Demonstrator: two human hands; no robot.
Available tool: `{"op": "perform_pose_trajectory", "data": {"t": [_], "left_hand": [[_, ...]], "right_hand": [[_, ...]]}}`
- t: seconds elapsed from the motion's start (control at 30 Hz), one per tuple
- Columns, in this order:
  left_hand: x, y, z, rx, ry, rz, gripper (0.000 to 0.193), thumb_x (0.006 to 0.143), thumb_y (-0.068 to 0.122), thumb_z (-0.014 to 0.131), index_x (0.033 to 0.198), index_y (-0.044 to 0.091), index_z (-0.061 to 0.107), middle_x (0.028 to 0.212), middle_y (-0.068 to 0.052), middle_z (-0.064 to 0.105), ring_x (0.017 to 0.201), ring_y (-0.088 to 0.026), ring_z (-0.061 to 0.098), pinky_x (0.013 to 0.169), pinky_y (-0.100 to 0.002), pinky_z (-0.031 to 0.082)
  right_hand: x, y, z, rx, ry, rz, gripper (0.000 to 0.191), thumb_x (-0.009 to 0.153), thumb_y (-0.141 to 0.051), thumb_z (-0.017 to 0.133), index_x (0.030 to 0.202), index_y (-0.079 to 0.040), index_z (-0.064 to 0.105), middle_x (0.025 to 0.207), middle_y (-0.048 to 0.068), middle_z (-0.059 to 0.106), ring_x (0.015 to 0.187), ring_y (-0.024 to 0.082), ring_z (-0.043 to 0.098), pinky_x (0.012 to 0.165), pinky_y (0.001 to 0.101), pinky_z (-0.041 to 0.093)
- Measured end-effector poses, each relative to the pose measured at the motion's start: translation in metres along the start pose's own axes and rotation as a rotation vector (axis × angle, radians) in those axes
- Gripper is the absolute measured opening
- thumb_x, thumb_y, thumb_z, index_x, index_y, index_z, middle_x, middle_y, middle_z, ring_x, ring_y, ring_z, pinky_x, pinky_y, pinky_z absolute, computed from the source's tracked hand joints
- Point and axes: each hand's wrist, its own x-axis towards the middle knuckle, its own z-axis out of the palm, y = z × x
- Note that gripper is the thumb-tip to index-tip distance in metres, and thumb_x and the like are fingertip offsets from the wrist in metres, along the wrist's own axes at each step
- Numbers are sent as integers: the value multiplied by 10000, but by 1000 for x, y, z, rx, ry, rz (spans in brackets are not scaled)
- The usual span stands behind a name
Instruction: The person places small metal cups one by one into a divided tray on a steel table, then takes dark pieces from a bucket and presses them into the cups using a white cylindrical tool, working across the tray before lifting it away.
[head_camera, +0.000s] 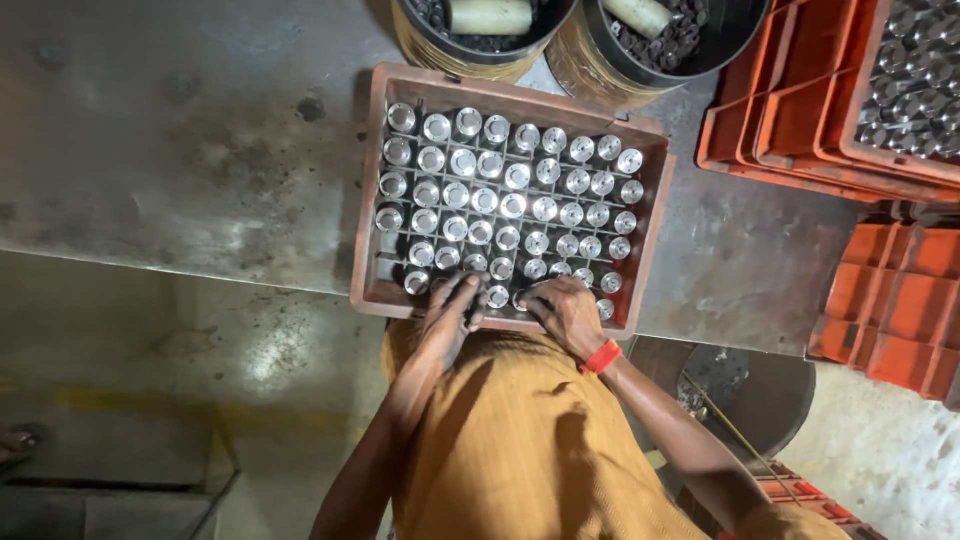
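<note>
The metal cylinders (512, 205) stand upright in rows in the divided cells of a reddish-brown plastic crate (366, 200), shiny ends up, and both my hands are down in the near row of it. My left hand (455, 305) lies with the fingers spread and curled over the cylinders near the middle of that row, touching them; I cannot tell whether it actually grips one. My right hand (566, 310) sits just beside it to the right, knuckles up, fingers bent down onto the pieces under it, and there too the hold is hidden under the hand. A red band (601, 357) is around my right wrist, and my mustard-yellow shirt (520, 440) fills the near part of the view. The crate rests on a worn grey metal table (180, 150), its near edge at the table's edge. Far beyond it stand two round dark bins (480, 45) holding small dark parts and a pale roll each. To the right are stacked orange crates (780, 130), the top one filled with more shiny cylinders. The concrete floor (200, 360) shows at the near left.
</note>
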Motion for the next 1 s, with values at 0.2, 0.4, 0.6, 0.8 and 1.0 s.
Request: {"op": "perform_pose_trajectory", "data": {"t": [0.2,0.4,0.6,0.8,1.0], "left_hand": [[-2,-2,15,244,-116,48,319,1061,237,606,1334,81,660,862,15,581,656,-49,479,536,-200,355],[8,-22,43,691,-135,389,276,1062,197,570,1330,130,593,1030,6,620,821,-50,581,637,-196,490],[18,-22,28,331,59,1,172,1048,217,575,1122,82,651,735,1,580,542,-58,463,448,-216,323],[13,-23,17,211,50,77,197,1046,212,616,1172,66,655,779,23,569,577,-36,447,474,-200,319],[5,-12,41,320,-82,17,390,1022,300,619,1345,81,631,751,37,520,578,-30,418,475,-188,318]], "right_hand": [[5,-11,-7,234,30,329,228,864,-241,768,1019,-76,790,946,82,784,887,218,711,832,367,548],[-9,-14,0,654,47,349,244,943,-159,735,1164,-61,767,1046,55,786,934,134,698,849,307,557],[-26,11,-13,419,163,345,189,873,-124,772,1048,-56,751,1010,67,777,923,188,736,823,332,571],[-17,17,-19,35,58,5,109,865,-156,752,919,-66,778,956,100,767,893,326,689,828,445,534],[-11,7,-27,176,46,247,177,877,-187,769,996,-57,787,982,96,780,903,253,717,822,388,549]]}}
